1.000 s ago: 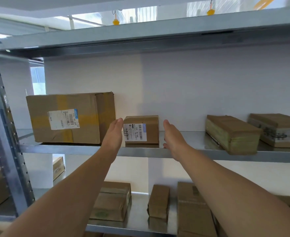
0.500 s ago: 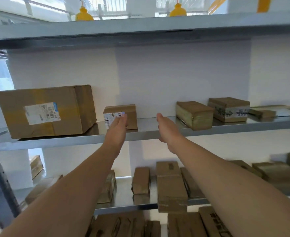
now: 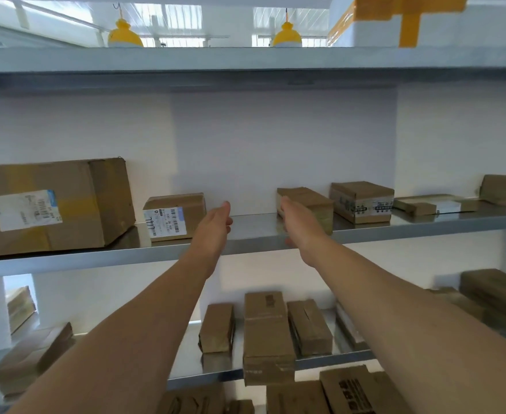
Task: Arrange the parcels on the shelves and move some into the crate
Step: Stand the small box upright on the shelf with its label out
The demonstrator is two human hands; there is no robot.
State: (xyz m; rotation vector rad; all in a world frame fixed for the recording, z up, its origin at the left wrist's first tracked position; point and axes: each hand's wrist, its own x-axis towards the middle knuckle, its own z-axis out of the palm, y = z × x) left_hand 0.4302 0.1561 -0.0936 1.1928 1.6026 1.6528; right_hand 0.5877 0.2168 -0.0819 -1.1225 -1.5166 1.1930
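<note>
Parcel w/ label (image 3: 174, 216) and plain parcel (image 3: 314, 201) lie apart on shelf (image 3: 257, 225); L hand (image 3: 214, 231) & R hand (image 3: 299, 230) between them, fingers straight, empty, palms inward, prob. to clasp one.

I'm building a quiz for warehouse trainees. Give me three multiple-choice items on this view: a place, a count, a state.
1. Where does the small labelled box stand?
A) right of the large box, on the same shelf
B) on top of it
C) on the lower shelf

2. How many yellow lamps show above the top shelf?
A) one
B) two
C) four

3. What are the left hand and right hand doing?
A) both grip boxes
B) one carries a box
C) both open, gripping nothing

Key: 1 A, it stands beside the large box; 2 B, two lamps hang there; 3 C, the fingers are straight.
</note>
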